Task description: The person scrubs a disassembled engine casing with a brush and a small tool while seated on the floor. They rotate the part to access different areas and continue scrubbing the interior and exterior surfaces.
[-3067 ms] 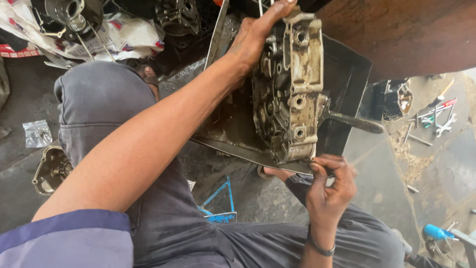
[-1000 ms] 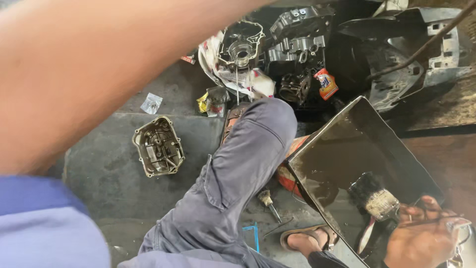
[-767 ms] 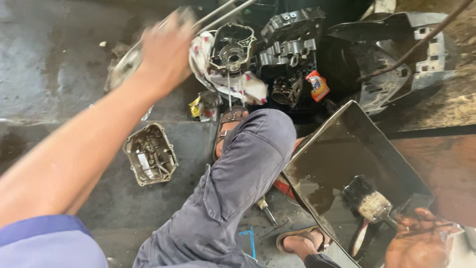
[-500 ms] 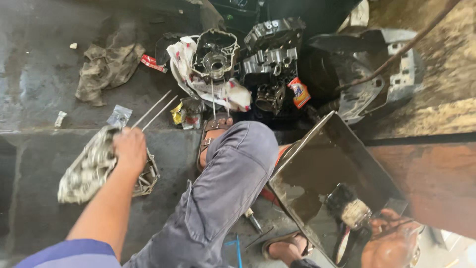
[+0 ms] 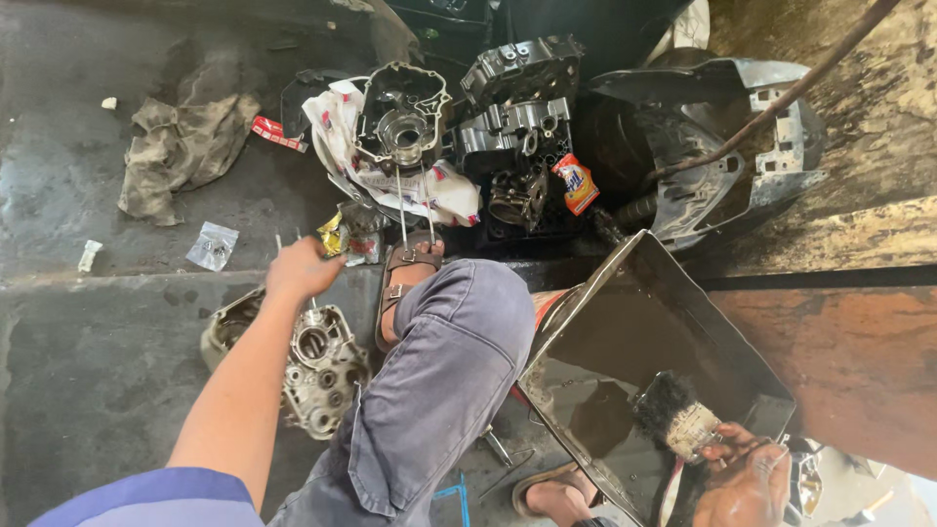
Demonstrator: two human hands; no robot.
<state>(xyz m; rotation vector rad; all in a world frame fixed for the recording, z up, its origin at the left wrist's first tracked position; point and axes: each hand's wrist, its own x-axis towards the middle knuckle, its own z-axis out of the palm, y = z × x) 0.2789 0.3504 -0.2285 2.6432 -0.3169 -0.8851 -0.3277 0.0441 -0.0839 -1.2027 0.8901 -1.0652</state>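
Engine casing (image 5: 320, 373), a grey metal half full of round bores, lies flat on the dark concrete floor (image 5: 88, 361) just left of the person's bent knee (image 5: 459, 332). The left arm stretches forward over it, elbow nearly straight, and the left hand (image 5: 303, 270) hangs above the casing's far edge with the fingers curled into a loose fist; thin metal rods seem to poke out of it, but whether it truly grips them I cannot tell. Behind the casing, partly hidden by the forearm, sits a second rounded metal cover (image 5: 226, 327).

Right of the knee a black metal tray (image 5: 683, 322) stands tilted on one corner, holding dark liquid. At its near corner the right hand (image 5: 747, 483) is closed around the handle of a dirty paintbrush (image 5: 675, 418), bristles pointing up into the tray, wrist bent toward the body.

Beyond the knee, a sandalled foot (image 5: 410, 273) rests on the floor, and past it a pile of engine parts (image 5: 517, 117) lies on a printed cloth (image 5: 439, 190), with an open crankcase (image 5: 402, 117) on top. Far left of the casing a crumpled rag (image 5: 181, 146) and a small clear plastic bag (image 5: 213, 246) lie on the floor.
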